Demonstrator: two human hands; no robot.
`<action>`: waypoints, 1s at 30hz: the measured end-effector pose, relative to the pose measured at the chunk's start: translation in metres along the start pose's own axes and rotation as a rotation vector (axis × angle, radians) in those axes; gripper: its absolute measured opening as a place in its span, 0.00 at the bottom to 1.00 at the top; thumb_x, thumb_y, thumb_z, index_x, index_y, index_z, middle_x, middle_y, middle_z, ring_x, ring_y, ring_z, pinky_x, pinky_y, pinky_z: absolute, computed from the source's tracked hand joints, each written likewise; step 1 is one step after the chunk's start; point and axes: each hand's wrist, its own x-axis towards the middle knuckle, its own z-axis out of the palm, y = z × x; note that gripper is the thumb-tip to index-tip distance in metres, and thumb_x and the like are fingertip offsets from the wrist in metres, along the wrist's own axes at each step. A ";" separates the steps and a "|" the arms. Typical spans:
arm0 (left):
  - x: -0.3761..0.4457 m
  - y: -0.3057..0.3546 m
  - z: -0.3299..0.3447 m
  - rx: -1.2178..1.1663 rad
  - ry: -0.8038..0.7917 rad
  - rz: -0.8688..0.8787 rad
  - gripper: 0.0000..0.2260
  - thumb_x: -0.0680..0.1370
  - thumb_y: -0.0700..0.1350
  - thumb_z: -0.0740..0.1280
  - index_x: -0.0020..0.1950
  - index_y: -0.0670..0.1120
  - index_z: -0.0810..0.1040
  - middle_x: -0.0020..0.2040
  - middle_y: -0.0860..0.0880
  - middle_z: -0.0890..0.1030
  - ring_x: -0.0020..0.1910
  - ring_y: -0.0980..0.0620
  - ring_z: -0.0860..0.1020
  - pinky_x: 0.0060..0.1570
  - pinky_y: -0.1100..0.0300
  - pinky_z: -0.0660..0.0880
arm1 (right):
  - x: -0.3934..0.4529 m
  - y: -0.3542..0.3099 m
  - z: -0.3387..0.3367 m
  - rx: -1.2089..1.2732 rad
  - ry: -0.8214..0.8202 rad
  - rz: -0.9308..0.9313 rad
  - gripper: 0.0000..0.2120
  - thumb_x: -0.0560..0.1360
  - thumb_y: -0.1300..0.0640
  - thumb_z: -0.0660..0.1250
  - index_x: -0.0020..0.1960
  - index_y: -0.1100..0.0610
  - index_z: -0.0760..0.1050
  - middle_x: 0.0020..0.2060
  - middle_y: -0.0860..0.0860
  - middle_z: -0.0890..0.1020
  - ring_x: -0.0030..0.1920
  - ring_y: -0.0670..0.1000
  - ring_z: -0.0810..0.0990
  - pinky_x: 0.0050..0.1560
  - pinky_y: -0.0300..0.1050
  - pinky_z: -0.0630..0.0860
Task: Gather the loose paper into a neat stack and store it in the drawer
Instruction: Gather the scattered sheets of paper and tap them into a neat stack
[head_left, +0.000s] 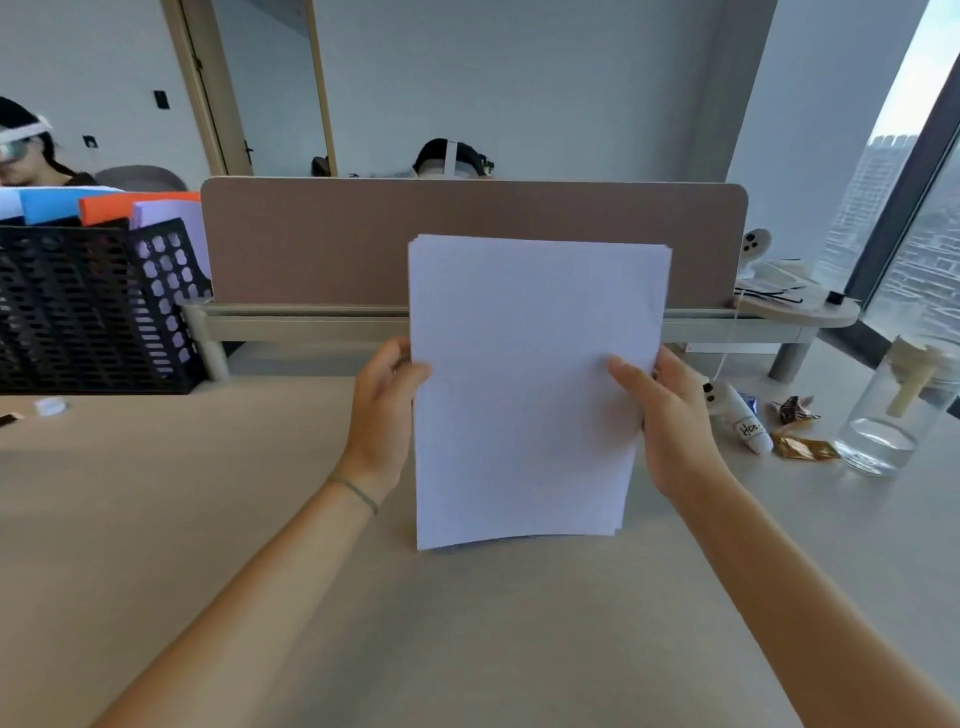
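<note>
Both hands, left hand (387, 402) and right hand (662, 415), pinch the paper stack (530, 384) by its side edges, upright on the desk (208, 519) centre; light, floppy sheets, likely slippery, best gripped mid-edge.

We sit in a shared office: divider (472, 239) across the worktop (208, 519), file rack (93, 306), high-rise window (914, 218).

Desk (208, 519) bare left; glass jar (893, 415), wrappers (802, 447) crowd right
</note>
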 end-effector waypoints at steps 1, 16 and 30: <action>-0.007 -0.008 0.003 -0.009 -0.010 -0.017 0.15 0.73 0.36 0.60 0.57 0.33 0.77 0.49 0.42 0.83 0.45 0.49 0.81 0.42 0.57 0.76 | -0.005 0.007 0.000 0.024 0.004 0.013 0.10 0.76 0.64 0.66 0.53 0.55 0.83 0.48 0.52 0.87 0.48 0.52 0.84 0.51 0.51 0.77; -0.002 0.031 0.038 -0.045 0.065 0.123 0.17 0.71 0.26 0.56 0.44 0.46 0.77 0.35 0.56 0.80 0.38 0.55 0.77 0.37 0.65 0.74 | -0.008 -0.019 0.022 0.137 0.033 -0.206 0.21 0.72 0.73 0.57 0.47 0.49 0.80 0.41 0.46 0.81 0.45 0.49 0.76 0.45 0.42 0.71; -0.028 0.020 0.094 -0.142 0.101 -0.258 0.07 0.62 0.38 0.65 0.38 0.44 0.70 0.40 0.47 0.75 0.42 0.47 0.74 0.45 0.54 0.70 | -0.035 -0.060 -0.055 -0.407 0.056 -0.235 0.22 0.73 0.68 0.61 0.61 0.48 0.75 0.50 0.44 0.84 0.51 0.46 0.83 0.53 0.48 0.81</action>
